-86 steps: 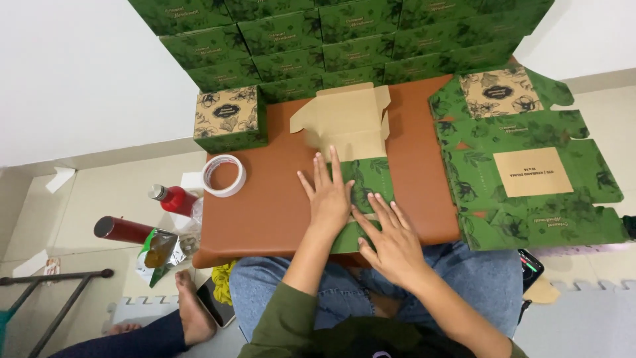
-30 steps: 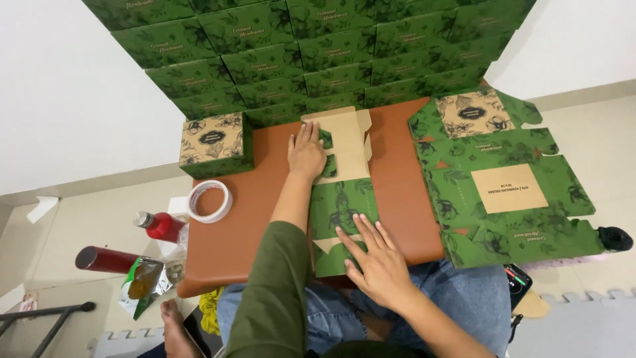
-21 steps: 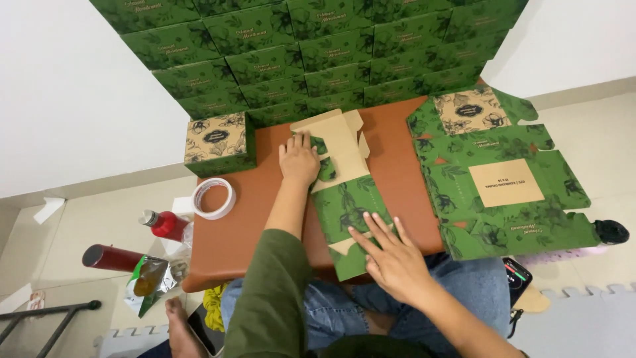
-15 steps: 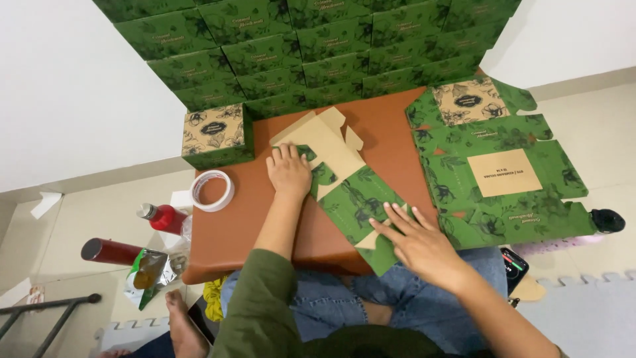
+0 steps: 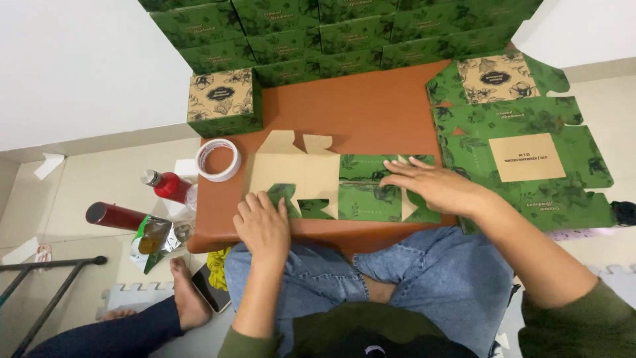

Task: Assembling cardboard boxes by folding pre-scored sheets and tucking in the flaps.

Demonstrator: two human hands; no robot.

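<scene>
Flattened cardboard box blank (image 5: pixel 334 182), green-printed on one face and plain brown on the other, was laid across the near part of the brown worktop (image 5: pixel 371 113), under both hands. The left hand (image 5: pixel 264 224) was pressed on the blank's near left corner with the fingers spread flat, nothing being gripped. The right hand (image 5: pixel 434 187) was laid open, palm down, on the blank's right end, the fingers stretched toward the left hand. A roll of tape (image 5: pixel 218 159) was seen just beyond the left hand, at the worktop's edge, and a finished box (image 5: pixel 224 101) farther beyond it. A stack of unfolded green blanks (image 5: pixel 523 146) was spread to the outer side of the right hand. Rows of green boxes (image 5: pixel 344 33) were stacked along the wall, well beyond both hands. A red bottle (image 5: pixel 167 185) was lying on the floor, outward of the left hand.
</scene>
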